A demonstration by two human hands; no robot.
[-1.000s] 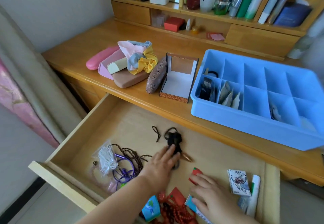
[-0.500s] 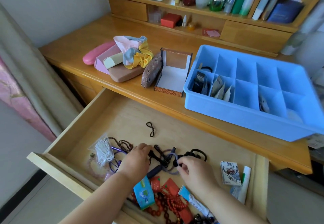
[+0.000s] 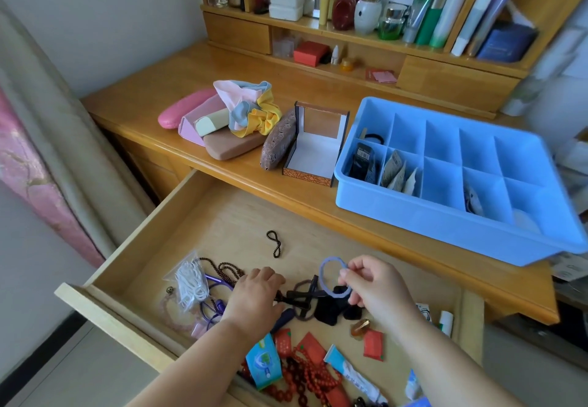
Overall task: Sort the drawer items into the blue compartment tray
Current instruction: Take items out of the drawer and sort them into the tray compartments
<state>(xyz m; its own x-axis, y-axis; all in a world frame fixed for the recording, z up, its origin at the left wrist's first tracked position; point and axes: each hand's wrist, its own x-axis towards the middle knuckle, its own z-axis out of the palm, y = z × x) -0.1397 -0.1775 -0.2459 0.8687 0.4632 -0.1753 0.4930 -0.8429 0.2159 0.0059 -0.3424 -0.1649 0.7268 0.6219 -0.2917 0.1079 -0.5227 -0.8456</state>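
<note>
Hair tie [image 3: 334, 281] pinched by right hand [image 3: 375, 288] above drawer [image 3: 222, 215]
Left hand [image 3: 254, 298] is curled on black ties [image 3: 299, 298]; carrying to the tray [image 3: 445, 225] is needed next.

Blue compartment tray [image 3: 413, 215] on the tabletop [image 3: 178, 88], divided into a grid of cells; the left cells hold a black hair tie, dark packets and pale sachets (most other cells appear bare). Open wooden drawer [image 3: 203, 209] below: a lavender hair ring [image 3: 324, 282] raised above a tangle of black hair ties [image 3: 331, 308], beside red beads [image 3: 305, 374] and a coiled black tie [image 3: 275, 243].

Right hand [image 3: 374, 284] pinches lilac hair tie [image 3: 334, 277] above open drawer [image 3: 222, 212].
</note>
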